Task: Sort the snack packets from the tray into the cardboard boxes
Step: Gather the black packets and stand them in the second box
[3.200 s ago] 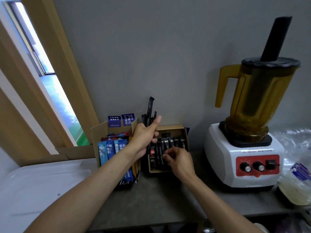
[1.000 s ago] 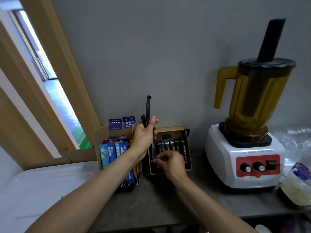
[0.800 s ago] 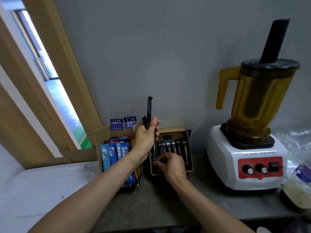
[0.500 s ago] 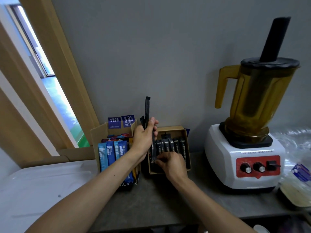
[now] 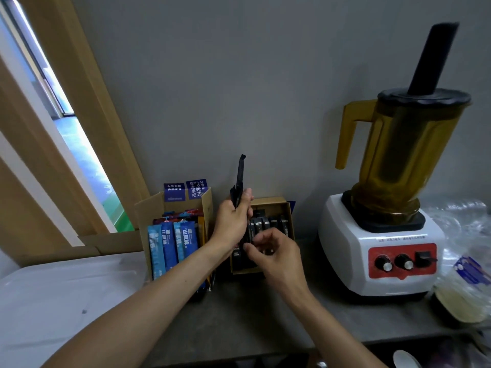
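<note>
My left hand [image 5: 233,221] is shut on a few black stick packets [image 5: 240,179] that stand upright above my fist. Just below it my right hand [image 5: 273,254] pinches the lower end of one of these black packets, over the small cardboard box [image 5: 271,201]. That box holds a row of black packets [image 5: 271,223]. To its left a taller cardboard box [image 5: 148,208] holds blue stick packets [image 5: 170,243] standing on end. The white tray [image 5: 58,296] lies at the lower left with no packets showing on it.
A blender [image 5: 385,197] with a white base and amber jug stands right of the small box. Clear plastic bags [image 5: 467,261] lie at the far right. A grey wall runs behind, and a wooden window frame [image 5: 87,123] rises at the left.
My right hand has lifted from the row in the small box to the bottom of the bundle in my left hand. My left hand has stayed in place.
</note>
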